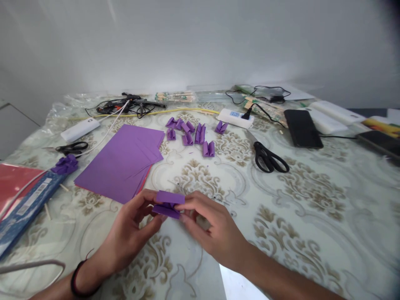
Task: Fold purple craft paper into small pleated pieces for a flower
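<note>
A small folded purple paper piece is held between both hands, above the patterned tablecloth near the front middle. My left hand pinches its left end with thumb and fingers. At its right end, the thumb and index finger of my right hand grip it. Beyond the hands lie several folded purple pieces in a loose group. A stack of purple paper sheets rests to the left, with small cut strips on top and a red edge showing beneath.
Black-handled scissors lie at right, near a black phone. A white power strip and tangled black cables are at the back. Another pair of scissors, a white power bank and a blue package are at left.
</note>
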{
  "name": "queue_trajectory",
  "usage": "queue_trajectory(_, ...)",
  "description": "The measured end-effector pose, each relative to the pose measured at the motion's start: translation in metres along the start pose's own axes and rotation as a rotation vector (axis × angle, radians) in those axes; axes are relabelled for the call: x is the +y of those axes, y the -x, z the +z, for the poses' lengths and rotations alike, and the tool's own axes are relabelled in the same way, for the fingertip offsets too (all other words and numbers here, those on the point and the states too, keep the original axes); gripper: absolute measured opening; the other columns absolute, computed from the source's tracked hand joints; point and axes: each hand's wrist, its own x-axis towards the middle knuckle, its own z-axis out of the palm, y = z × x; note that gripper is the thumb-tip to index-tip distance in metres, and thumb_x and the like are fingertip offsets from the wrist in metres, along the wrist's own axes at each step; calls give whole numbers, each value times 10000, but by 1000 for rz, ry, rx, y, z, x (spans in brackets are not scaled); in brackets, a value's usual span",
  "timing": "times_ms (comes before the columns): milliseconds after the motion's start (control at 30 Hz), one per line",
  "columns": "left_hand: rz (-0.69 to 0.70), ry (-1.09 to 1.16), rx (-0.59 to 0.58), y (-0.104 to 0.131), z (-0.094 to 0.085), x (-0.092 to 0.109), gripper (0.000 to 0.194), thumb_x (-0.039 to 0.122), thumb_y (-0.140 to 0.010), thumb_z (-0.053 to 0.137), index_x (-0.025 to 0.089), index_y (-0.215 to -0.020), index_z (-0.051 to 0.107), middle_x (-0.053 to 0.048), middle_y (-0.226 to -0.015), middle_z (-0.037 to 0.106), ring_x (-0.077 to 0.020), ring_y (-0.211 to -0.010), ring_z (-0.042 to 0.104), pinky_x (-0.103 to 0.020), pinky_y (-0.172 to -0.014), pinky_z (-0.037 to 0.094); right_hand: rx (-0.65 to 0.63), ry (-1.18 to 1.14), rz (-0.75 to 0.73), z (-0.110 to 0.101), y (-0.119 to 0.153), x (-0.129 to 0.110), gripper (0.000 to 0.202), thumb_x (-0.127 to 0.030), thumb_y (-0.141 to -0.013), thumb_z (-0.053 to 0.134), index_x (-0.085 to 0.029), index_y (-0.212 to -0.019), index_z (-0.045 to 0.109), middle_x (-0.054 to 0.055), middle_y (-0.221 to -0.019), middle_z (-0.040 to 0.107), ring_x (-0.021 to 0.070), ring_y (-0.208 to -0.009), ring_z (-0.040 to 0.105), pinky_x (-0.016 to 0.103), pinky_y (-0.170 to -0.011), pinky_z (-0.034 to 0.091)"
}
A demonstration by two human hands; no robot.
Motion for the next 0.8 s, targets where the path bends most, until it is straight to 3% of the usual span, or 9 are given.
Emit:
queue_trajectory(267,-51,-7,13,0,-1,0,176,359,-958,786,193,-971,728,-39,-843,741,-171,-731,691,-247,-669,569,10,-35,50,0,-2,-2,155,-117,-957,639,-211,-1030,739,31,-915,715,146,-728,661,255,-663,571)
queue_trajectory(567,-72,45,-24,5,0,1,203,397,-995,758,202,-961,711,-31,-788,786,-174,-706,738,-256,-689,590,38,-148,247,-1,0,-5,80,-193,-927,662,-227,-952,730,-11,-728,695,141,-620,643,210,-524,492)
queue_trajectory(800,-80,86,-19,3,3,6,238,420,-1017,730,195,-944,702,-29,-786,804,-165,-713,762,-252,-687,620,43,-386,348,2,1,-2,11,-228,-945,679,-237,-950,679,-27,-669,659,146,-603,624,245,-578,508)
